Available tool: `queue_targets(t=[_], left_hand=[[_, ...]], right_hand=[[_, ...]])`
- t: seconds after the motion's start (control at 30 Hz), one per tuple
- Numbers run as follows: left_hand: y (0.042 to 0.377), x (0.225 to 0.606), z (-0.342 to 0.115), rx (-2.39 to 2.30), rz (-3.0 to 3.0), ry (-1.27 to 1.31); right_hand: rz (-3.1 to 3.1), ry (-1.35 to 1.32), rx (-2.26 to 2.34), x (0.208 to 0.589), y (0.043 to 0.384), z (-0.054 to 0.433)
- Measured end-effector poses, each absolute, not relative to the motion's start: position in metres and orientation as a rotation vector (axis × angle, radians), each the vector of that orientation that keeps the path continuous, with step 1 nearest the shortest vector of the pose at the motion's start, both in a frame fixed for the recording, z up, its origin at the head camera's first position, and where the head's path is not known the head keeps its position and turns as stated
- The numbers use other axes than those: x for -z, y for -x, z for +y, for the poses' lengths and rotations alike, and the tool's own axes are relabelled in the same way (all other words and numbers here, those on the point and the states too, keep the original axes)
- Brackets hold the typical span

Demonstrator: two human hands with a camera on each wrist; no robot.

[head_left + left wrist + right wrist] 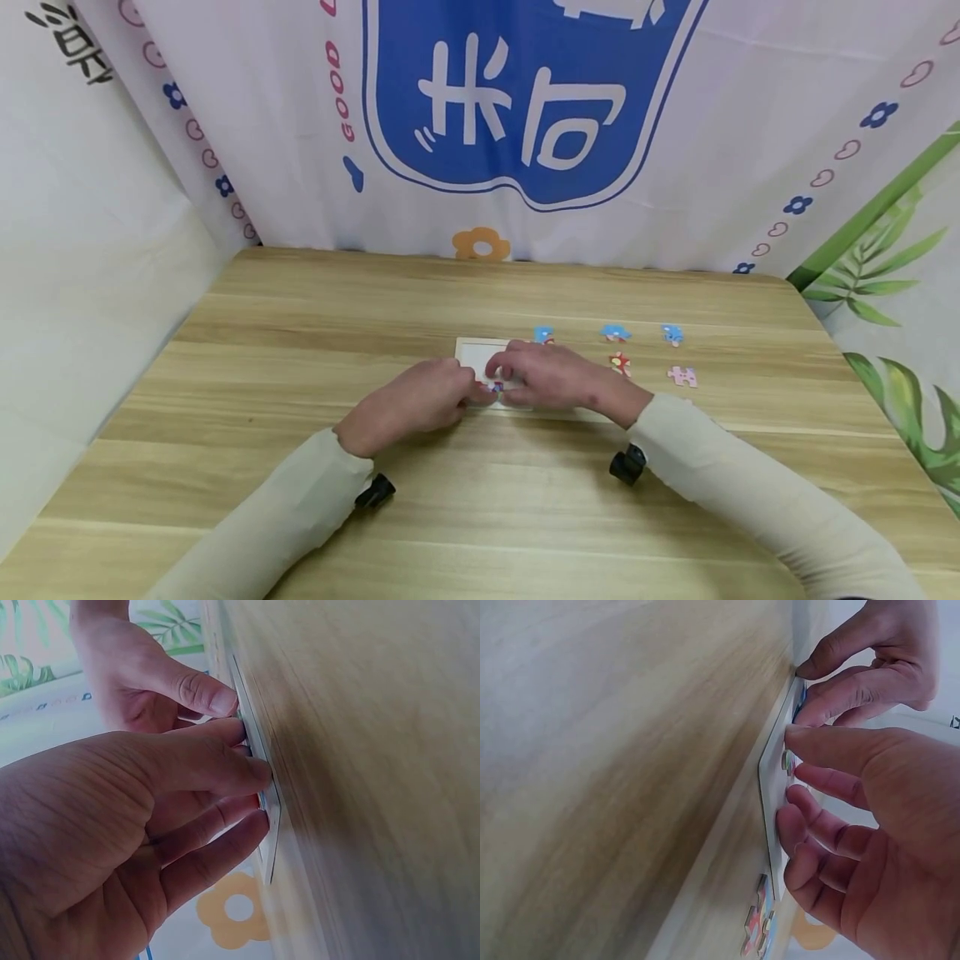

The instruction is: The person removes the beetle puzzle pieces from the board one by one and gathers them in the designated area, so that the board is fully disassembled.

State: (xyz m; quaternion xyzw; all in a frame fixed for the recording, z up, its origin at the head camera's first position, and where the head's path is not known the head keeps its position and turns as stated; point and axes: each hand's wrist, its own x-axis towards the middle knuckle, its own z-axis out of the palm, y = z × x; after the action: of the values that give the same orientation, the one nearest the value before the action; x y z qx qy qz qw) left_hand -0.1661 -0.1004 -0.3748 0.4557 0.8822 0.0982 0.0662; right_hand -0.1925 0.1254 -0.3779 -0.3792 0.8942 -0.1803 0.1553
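A white puzzle tray (471,342) lies flat on the table, partly covered by both hands. My left hand (416,402) holds the tray's left near corner, thumb at the rim and forefinger on the colourful pieces inside. My right hand (551,375) reaches over the tray from the right. In the right wrist view, a small puzzle piece (788,763) sits between its thumb and forefinger, over the tray's near side; the other fingers are curled against the tray. A blue bit of puzzle (801,696) shows under the left fingers. How the pieces fit together is hidden.
Loose puzzle pieces lie right of the tray on the wooden table (480,517): blue ones (615,332) along the back, a red one (620,363) and a pink one (682,377) nearer. A printed curtain (285,167) hangs behind the table's far edge.
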Motion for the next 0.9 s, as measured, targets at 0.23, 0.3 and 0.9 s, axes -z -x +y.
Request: queue_targets(t=[0.23,0.3,0.9], left_hand=[[0.166,0.377,-0.102,-0.317,2.648,-1.405],[0.167,0.377,-0.102,-0.333,2.653,-1.417],[0.166,0.375,-0.1,-0.337,2.651,-1.355]], right_hand=[[2.563,1.126,0.576,0.38,0.19,0.125],[2.579,1.151,0.569,0.38,0.19,0.126],[2.631,1.07,0.564,0.38,0.182,0.127]])
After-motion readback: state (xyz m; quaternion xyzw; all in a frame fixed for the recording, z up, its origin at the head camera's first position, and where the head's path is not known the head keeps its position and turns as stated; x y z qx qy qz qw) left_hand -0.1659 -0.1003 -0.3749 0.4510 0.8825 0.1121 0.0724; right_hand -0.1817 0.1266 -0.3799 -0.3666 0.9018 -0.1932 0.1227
